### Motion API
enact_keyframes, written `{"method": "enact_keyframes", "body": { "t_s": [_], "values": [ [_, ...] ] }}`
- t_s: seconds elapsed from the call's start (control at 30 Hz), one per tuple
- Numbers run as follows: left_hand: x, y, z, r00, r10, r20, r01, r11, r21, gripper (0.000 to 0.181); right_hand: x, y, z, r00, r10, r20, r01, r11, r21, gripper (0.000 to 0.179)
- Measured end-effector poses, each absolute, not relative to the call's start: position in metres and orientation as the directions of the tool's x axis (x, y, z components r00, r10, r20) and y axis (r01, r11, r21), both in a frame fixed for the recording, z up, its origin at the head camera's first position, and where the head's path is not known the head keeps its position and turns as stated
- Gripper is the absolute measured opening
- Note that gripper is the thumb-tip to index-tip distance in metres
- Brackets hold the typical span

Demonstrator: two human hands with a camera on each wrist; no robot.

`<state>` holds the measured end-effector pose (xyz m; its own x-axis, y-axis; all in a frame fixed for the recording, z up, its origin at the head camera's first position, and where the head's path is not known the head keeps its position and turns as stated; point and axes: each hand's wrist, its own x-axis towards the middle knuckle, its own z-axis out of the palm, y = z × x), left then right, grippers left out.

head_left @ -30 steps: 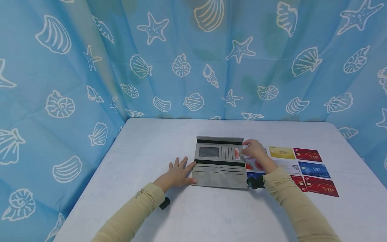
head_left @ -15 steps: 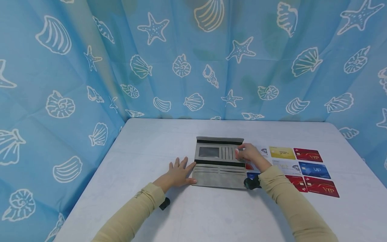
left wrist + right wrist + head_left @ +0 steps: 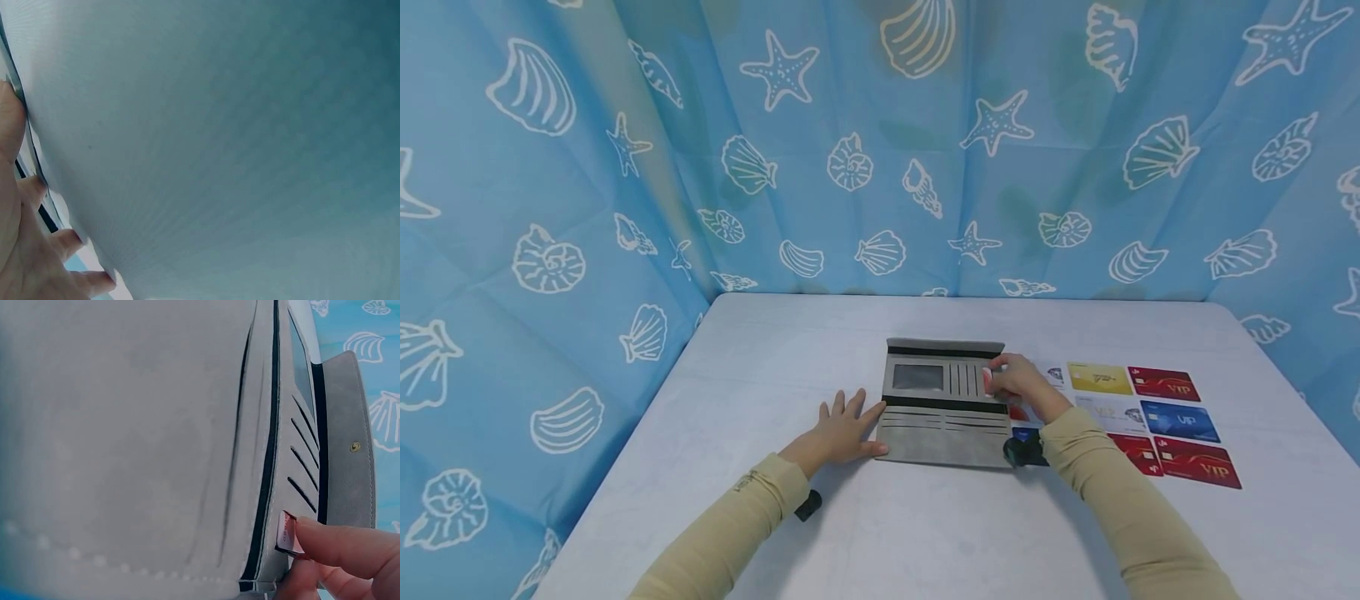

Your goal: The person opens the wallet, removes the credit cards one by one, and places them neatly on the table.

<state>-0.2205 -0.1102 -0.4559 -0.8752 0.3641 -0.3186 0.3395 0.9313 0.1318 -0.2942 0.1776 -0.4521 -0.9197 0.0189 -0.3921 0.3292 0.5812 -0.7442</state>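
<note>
A grey long wallet (image 3: pixel 917 452) lies unfolded on the table, its slotted upper half and flap facing away from me. My left hand (image 3: pixel 841 432) rests with spread fingers at the wallet's left edge, thumb and index finger touching it. With its thumb and fingers, my right hand (image 3: pixel 1024 385) pinches the outer edge of a red and white card (image 3: pixel 285 532) at the wallet's upper right. Most of that card sits in the last slot, beside several slots with nothing showing. The left wrist view shows mostly white tabletop, with the left fingers (image 3: pixel 65 240) at its edge.
To the right of the wallet, several cards lie in rows, among them a yellow card (image 3: pixel 1100 378), a blue card (image 3: pixel 1180 421) and a red card (image 3: pixel 1197 462). My right forearm covers some of them. A blue shell-print curtain (image 3: pixel 850 208) hangs behind the white table (image 3: pixel 790 333).
My right hand has moved left from the wallet's right edge onto the card in the slot, and its fingers have closed on it. The left hand has stayed in place.
</note>
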Motion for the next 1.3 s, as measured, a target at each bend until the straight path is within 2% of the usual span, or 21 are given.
{"method": "enact_keyframes", "body": {
  "t_s": [0.43,0.83,1.13,1.3],
  "values": [
    [-0.222,-0.111,-0.459,-0.875,0.362,-0.32,0.337,0.932,0.133,0.074,-0.297,0.172,-0.444,-0.891,0.077,-0.447,0.413,0.541,-0.732,0.036],
    [-0.223,-0.112,-0.46,-0.874,0.366,-0.319,0.339,0.931,0.138,0.074,-0.292,0.173,-0.447,-0.922,0.117,-0.368,0.375,0.499,-0.781,0.037],
    [-0.224,-0.111,-0.463,-0.875,0.371,-0.311,0.344,0.929,0.139,0.075,-0.29,0.192,-0.448,-0.925,0.106,-0.365,0.368,0.487,-0.792,0.039],
    [-0.223,-0.11,-0.46,-0.877,0.356,-0.324,0.33,0.935,0.134,0.075,-0.289,0.202,-0.444,-0.906,0.136,-0.4,0.413,0.489,-0.768,0.04]
  ]
}}
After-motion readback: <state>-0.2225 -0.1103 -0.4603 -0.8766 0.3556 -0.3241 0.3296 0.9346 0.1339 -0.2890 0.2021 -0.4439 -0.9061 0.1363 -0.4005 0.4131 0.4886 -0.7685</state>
